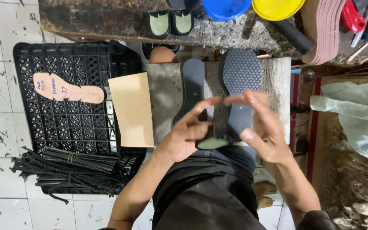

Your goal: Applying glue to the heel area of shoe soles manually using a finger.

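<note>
Both hands meet over a grey stone slab (165, 96) on my lap. My left hand (188, 134) and my right hand (263, 127) together grip a small dark shoe piece (218, 127) with a pale green underside, fingers curled round its edges. Beneath them on the slab lie a flat black insole (194, 83) and a black rubber outsole (240, 70) with a diamond tread. Part of the held piece is hidden by my fingers.
A tan leather sheet (133, 108) lies left of the slab. A black plastic crate (64, 119) carries a cardboard sole pattern (67, 89) and a bundle of black straps (73, 168). The workbench (107, 19) holds blue (225, 8) and yellow (277, 7) bowls, and stacked soles (326, 30).
</note>
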